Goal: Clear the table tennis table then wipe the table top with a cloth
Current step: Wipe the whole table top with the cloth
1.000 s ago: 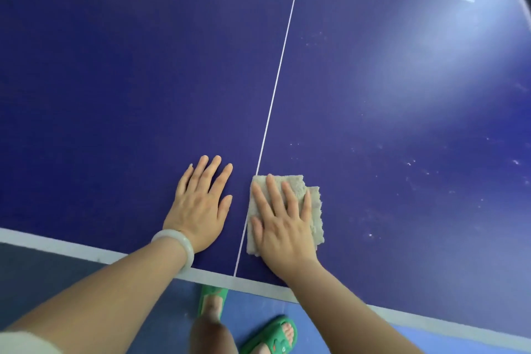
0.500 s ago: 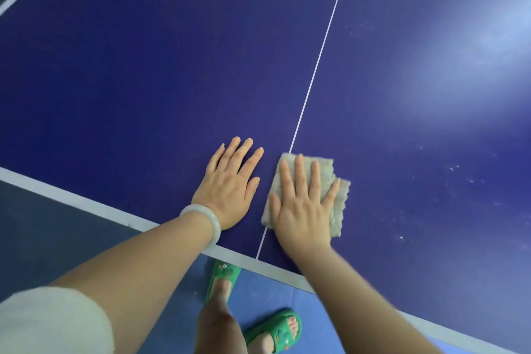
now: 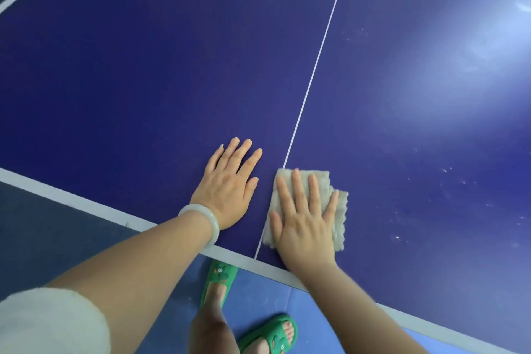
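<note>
Blue table top (image 3: 172, 80) carries the folded cloth (image 3: 337, 210) beside the centre line near the edge, right hand (image 3: 304, 221) pressing it with flat, spread fingers for wiping, left hand (image 3: 230, 190) flat, likely bracing.

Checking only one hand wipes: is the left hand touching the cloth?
Apart. The head view shows the left hand flat on the table top, a strip of blue surface between its thumb and the cloth under the right hand.
</note>
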Available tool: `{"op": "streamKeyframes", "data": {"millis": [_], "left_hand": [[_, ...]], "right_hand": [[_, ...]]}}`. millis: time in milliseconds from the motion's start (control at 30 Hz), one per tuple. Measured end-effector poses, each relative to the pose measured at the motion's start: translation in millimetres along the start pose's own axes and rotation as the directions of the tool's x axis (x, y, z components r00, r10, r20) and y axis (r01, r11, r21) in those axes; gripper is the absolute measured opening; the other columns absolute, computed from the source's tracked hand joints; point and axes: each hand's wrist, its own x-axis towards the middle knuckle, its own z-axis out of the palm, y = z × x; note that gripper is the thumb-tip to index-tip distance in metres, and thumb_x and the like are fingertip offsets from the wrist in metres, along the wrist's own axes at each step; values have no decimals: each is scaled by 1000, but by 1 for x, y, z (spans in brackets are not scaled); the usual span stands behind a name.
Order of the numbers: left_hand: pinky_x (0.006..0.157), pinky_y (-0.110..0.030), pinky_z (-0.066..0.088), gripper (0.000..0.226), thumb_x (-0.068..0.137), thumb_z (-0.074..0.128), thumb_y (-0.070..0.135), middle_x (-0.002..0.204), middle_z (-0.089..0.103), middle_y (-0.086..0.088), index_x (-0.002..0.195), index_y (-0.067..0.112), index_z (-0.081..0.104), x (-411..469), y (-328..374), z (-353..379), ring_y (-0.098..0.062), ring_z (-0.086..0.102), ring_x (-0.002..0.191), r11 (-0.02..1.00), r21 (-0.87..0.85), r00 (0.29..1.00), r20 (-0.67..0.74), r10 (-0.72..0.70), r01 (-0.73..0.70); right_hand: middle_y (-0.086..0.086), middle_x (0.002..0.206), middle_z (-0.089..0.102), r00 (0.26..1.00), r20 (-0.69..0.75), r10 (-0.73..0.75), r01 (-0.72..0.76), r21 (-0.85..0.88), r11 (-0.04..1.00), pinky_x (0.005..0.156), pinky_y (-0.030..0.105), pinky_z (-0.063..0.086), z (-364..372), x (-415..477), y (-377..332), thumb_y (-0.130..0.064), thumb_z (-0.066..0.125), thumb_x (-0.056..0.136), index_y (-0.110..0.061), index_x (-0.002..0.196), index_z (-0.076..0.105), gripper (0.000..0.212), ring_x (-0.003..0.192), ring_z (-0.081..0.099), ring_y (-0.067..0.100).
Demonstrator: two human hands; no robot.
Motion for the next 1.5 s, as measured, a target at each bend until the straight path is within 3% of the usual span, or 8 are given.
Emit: {"op": "streamKeyframes", "data": {"millis": [200, 433, 667, 867, 1133, 1267, 1367, 1500], "left_hand": [[123, -44, 11, 58, 101, 18, 40, 163, 17, -4, 156, 22, 21, 1, 2, 0, -24, 10, 152, 1000, 12, 1000, -14, -1, 1], [124, -43, 6, 57, 102, 21, 39, 165, 11, -3, 157, 23, 15, -1, 2, -1, -23, 2, 152, 999, 41, 1000, 25, -4, 3], [123, -48, 7, 61, 102, 34, 41, 162, 14, -17, 154, 11, 25, 7, 60, -12, -33, 6, 151, 981, -89, 983, -43, -177, 173], [121, -54, 3, 72, 99, 16, 51, 163, 3, -20, 156, 7, 10, 12, 113, 11, -35, 0, 151, 929, -48, 930, 15, -367, 368], [121, -55, 9, 76, 94, 6, 49, 161, 14, -22, 154, 5, 18, 15, 118, 15, -37, 10, 150, 924, 29, 924, -25, -381, 382], [121, -55, 9, 76, 93, 5, 49, 162, 12, -21, 155, 6, 17, 14, 118, 14, -36, 9, 150, 921, 30, 922, -27, -387, 388], [121, -54, 10, 75, 94, 5, 49, 162, 13, -20, 155, 6, 17, 15, 117, 16, -36, 9, 150, 919, 30, 920, -35, -391, 392], [121, -54, 11, 75, 94, 4, 49, 162, 13, -20, 155, 7, 17, 15, 118, 15, -36, 9, 150, 920, 26, 920, -35, -390, 391]], "right_hand": [[-2, 165, -11, 969, 58, 240, -244, 76, 967, 116, 64, -3, -13, 55, 16, -47, 13, 102, -32, 156, -11, 61, 151, -11, 28], [-7, 165, 11, 994, -5, -108, 108, 55, 993, 119, 55, 8, 4, -46, 46, -52, 18, 102, -34, 157, 10, 59, 153, 2, 22], [-7, 165, -8, 937, 17, 348, -348, 75, 934, 120, 54, -4, -7, -23, 109, -48, 18, 102, -36, 156, -5, 60, 152, -11, 20], [-9, 165, 9, 990, -7, -139, 139, 73, 988, 119, 52, 7, 0, -82, 105, -46, 24, 104, -33, 157, 13, 56, 153, 4, 19], [-8, 165, -9, 854, 34, 520, -519, 139, 843, 120, 52, -2, -16, -36, 183, -46, 19, 103, -38, 155, -7, 58, 151, -12, 16], [-4, 166, 4, 997, -30, 68, -64, 107, 992, 120, 54, 3, -5, -34, 109, -47, 20, 103, -31, 158, 8, 59, 153, -2, 22], [-5, 164, 13, 988, -47, -145, 147, 60, 987, 119, 54, 7, -5, -34, 131, -46, 24, 104, -32, 157, 16, 56, 152, 5, 20], [-8, 165, -2, 900, 5, 436, -431, 154, 889, 121, 51, -1, -12, -14, 198, -46, 21, 103, -38, 156, 2, 57, 152, -9, 14]]}}
